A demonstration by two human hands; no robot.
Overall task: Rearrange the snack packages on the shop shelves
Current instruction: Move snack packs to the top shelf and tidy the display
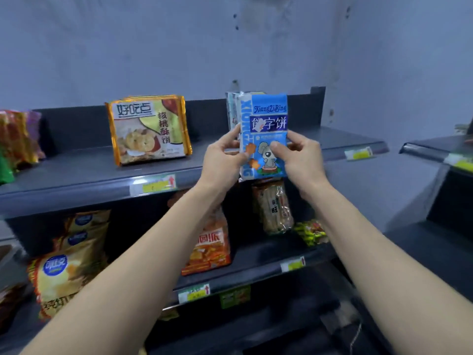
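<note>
Between both hands [261, 160], upright blue packet [266, 116]

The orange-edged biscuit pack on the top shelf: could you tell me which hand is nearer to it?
Left. The left hand is just right of the biscuit pack, holding the blue packet; the right hand grips the packet's far side.

both bare forearms are reaching forward and upward; the left hand [223, 160] and right hand [298, 157] are pinching something between them, fingers curled.
</note>
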